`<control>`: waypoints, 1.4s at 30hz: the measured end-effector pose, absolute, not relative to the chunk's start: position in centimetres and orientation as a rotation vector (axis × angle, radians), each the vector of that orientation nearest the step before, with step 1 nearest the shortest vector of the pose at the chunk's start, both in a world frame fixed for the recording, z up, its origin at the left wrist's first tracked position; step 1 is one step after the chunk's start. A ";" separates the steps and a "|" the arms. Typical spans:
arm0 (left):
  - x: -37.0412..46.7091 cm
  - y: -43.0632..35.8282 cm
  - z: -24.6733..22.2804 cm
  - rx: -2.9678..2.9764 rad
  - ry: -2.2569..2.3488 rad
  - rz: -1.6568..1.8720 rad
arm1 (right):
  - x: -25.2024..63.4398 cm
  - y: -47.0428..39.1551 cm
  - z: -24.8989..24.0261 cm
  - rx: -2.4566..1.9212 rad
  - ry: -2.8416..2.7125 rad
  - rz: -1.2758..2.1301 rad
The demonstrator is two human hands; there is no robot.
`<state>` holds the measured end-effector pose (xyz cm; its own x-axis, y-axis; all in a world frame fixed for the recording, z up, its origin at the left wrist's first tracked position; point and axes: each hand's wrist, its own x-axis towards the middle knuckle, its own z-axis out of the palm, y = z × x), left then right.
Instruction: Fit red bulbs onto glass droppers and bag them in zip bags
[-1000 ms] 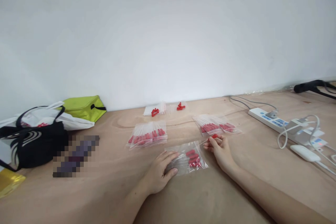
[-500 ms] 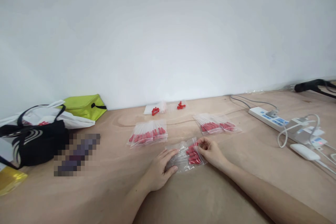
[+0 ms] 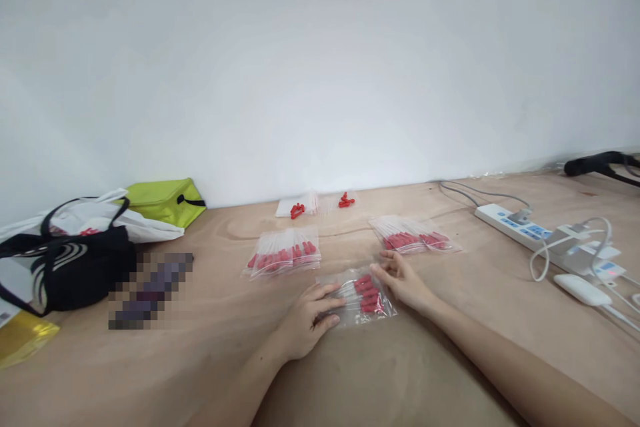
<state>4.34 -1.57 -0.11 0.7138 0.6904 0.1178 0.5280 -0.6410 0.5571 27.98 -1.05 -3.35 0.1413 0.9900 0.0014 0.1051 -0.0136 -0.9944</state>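
Observation:
A clear plastic bag [image 3: 355, 327] lies flat in front of me, with several red-ended pieces [image 3: 369, 295] with pale stems inside it. My left hand [image 3: 307, 320] rests on the bag's left edge, its fingers stretched out and the thumb apart. At the bag's upper right corner, my right hand [image 3: 403, 280] has its fingers apart, with the thumb close to the plastic; whether it touches is unclear. Beyond my hands lie two fanned rows of small zip bags holding red pieces, a left row [image 3: 284, 252] and a right row [image 3: 414, 235].
Loose red pieces [image 3: 297, 211] lie by the wall on small bags, with another small red pile [image 3: 345, 200] to their right. A white power strip [image 3: 515, 225] with cables stands at right. A black bag [image 3: 83, 273] and a lime-green bag [image 3: 163, 200] sit at left.
My right hand has loosened its pinch at the bag's right side, and its fingers have spread and risen slightly. My left hand stays on the bag's left edge, its fingers reaching slightly further over it.

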 end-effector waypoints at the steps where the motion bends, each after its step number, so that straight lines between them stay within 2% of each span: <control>1: 4.3 -1.6 -0.2 2.440 0.931 0.438 | 27.9 -1.1 -3.2 -1.331 -1.230 1.084; 5: 4.2 -1.5 -0.9 2.483 1.078 0.619 | 28.1 -0.9 -2.8 -1.277 -1.260 1.207; 9: 4.0 -1.3 -1.5 2.447 1.225 0.852 | 29.0 -1.3 -2.6 -1.379 -0.949 1.181; 12: 4.0 -1.1 -1.7 2.448 1.235 0.884 | 29.1 -2.5 -2.8 -1.341 -0.719 1.204; 15: 3.9 -1.1 -1.5 2.470 1.236 0.881 | 28.8 -4.1 -3.1 -1.371 -0.767 1.309; 17: 4.1 -1.4 -1.4 2.493 1.216 0.891 | 28.9 -5.0 -2.9 -1.470 -1.024 1.204; 19: 4.6 -1.8 -1.2 2.514 1.173 0.892 | 29.4 -5.3 -2.4 -1.499 -1.369 0.915; 21: 5.6 -2.4 -0.8 2.529 1.112 0.857 | 30.1 -5.1 -1.6 -1.390 -1.695 0.649; 24: 7.8 -3.0 -0.3 2.541 1.014 0.759 | 30.8 -4.0 -1.0 -1.210 -1.976 0.514; 30: 9.4 -0.6 -0.5 2.587 1.087 0.654 | 29.0 -1.0 -2.3 -1.119 -1.966 0.545; 37: 7.7 2.2 -1.8 2.577 1.244 0.848 | 26.1 1.8 -3.6 -1.198 -1.911 0.364; 42: 8.2 2.4 -2.0 2.587 1.245 0.857 | 25.9 1.7 -3.9 -1.219 -1.924 0.284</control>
<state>8.15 2.35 -1.96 0.4934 0.7553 0.4314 0.6725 -0.6458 0.3616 25.91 1.66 -3.87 -0.1940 0.8327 0.5187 0.6476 0.5058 -0.5698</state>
